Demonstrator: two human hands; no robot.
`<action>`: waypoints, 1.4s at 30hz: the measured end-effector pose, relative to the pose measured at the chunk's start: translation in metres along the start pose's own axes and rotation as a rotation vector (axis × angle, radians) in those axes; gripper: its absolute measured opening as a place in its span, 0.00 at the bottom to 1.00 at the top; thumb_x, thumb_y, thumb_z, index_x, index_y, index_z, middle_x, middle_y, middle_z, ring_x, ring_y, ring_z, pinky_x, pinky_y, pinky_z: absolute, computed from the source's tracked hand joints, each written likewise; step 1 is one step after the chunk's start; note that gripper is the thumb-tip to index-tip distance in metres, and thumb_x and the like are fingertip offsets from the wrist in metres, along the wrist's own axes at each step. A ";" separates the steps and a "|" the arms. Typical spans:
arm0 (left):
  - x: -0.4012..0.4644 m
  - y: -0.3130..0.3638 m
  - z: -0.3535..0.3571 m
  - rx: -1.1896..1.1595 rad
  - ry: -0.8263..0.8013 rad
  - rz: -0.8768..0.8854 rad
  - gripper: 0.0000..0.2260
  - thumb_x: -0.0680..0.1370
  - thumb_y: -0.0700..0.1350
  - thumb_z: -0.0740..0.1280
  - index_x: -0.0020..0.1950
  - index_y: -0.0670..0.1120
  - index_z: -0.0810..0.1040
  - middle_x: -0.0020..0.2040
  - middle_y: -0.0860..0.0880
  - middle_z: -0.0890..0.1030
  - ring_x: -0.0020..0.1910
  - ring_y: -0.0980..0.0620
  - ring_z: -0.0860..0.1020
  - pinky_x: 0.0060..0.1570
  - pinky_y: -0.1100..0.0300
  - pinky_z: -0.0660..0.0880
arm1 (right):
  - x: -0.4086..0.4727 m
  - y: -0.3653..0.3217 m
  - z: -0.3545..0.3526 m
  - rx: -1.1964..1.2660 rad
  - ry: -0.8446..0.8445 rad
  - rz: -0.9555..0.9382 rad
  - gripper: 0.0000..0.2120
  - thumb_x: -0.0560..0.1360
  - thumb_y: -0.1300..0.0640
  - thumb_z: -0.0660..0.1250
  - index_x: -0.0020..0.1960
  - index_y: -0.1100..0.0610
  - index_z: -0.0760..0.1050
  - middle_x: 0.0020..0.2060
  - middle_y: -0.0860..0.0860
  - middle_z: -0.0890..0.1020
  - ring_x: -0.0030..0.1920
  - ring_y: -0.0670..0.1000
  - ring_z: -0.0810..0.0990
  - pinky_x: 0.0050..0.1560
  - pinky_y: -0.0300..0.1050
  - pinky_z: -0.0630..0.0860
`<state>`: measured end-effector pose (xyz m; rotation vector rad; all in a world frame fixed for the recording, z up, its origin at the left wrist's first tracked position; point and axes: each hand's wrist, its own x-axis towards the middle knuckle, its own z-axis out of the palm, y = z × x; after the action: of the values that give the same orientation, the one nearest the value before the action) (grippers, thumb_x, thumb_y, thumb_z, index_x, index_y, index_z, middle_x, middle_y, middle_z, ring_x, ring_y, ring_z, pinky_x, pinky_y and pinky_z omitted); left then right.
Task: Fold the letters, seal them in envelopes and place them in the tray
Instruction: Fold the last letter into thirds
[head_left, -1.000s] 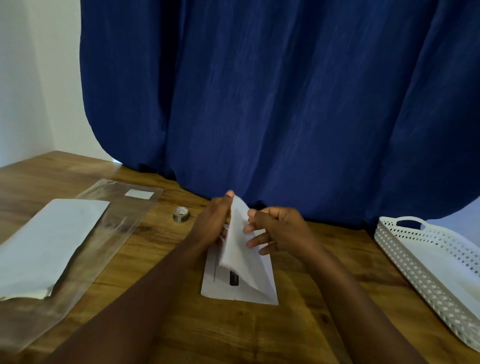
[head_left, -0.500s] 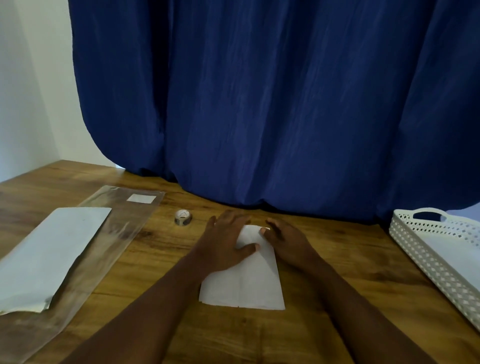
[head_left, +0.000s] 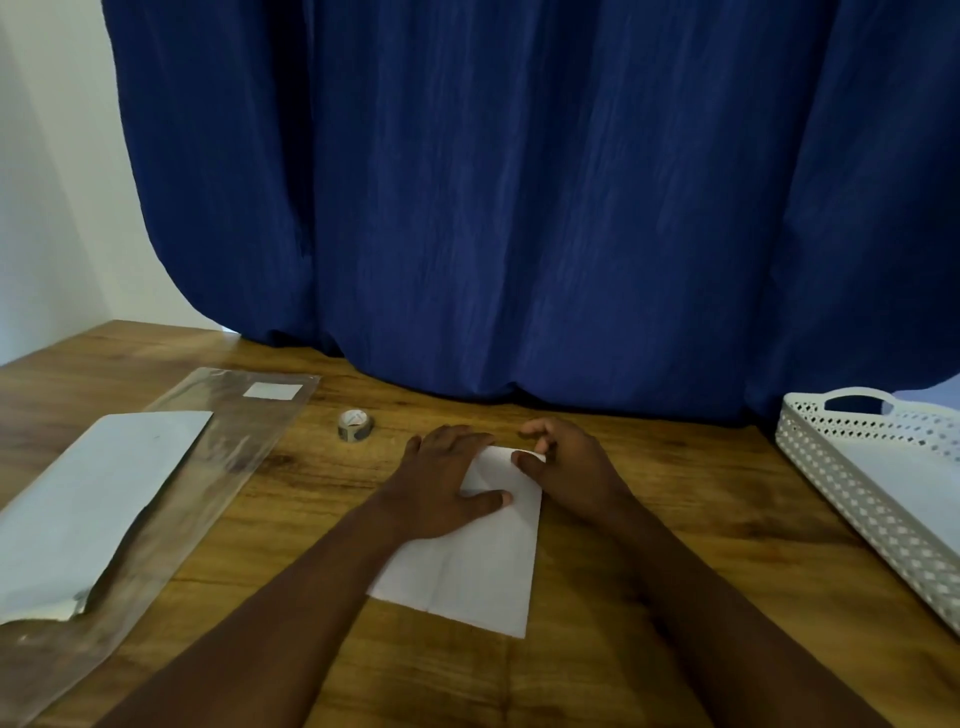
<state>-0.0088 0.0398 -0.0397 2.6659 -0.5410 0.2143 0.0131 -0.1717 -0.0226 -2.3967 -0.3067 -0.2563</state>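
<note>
Pressing the folded letter (head_left: 467, 561) flat on the worktop (head_left: 675, 519), the left hand (head_left: 441, 483) lies spread with straight fingers, while the right hand (head_left: 566, 467) pins the far edge under its thumb, its other fingers loosely curled. Uneven pressure could skew the crease, making it a poor fit for an envelope.

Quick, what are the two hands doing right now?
Left hand: open, pressing flat on the folded paper.
Right hand: thumb touches the paper's far edge; fingers curled loosely, holding nothing.
</note>
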 end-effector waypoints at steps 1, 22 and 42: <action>0.000 -0.001 0.000 -0.005 0.010 0.005 0.35 0.77 0.69 0.64 0.80 0.56 0.61 0.80 0.52 0.63 0.79 0.50 0.59 0.78 0.43 0.54 | -0.001 -0.001 -0.001 0.055 0.004 0.019 0.16 0.76 0.47 0.72 0.62 0.47 0.76 0.44 0.45 0.80 0.46 0.44 0.79 0.48 0.41 0.78; -0.011 0.016 -0.037 -1.076 0.346 -0.289 0.29 0.72 0.57 0.78 0.71 0.59 0.71 0.63 0.56 0.81 0.58 0.54 0.82 0.51 0.58 0.81 | -0.018 -0.032 -0.045 1.062 -0.269 0.247 0.10 0.78 0.58 0.71 0.58 0.58 0.82 0.53 0.57 0.87 0.53 0.57 0.86 0.52 0.53 0.84; -0.008 0.045 -0.026 -1.225 0.128 -0.329 0.13 0.82 0.60 0.63 0.61 0.56 0.79 0.57 0.47 0.86 0.51 0.49 0.87 0.51 0.51 0.82 | -0.026 -0.047 -0.034 1.278 -0.275 0.249 0.16 0.77 0.57 0.72 0.64 0.55 0.78 0.56 0.57 0.86 0.53 0.56 0.86 0.48 0.51 0.83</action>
<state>-0.0358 0.0154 -0.0012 1.4864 -0.0892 -0.0521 -0.0289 -0.1642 0.0251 -1.1656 -0.1909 0.3210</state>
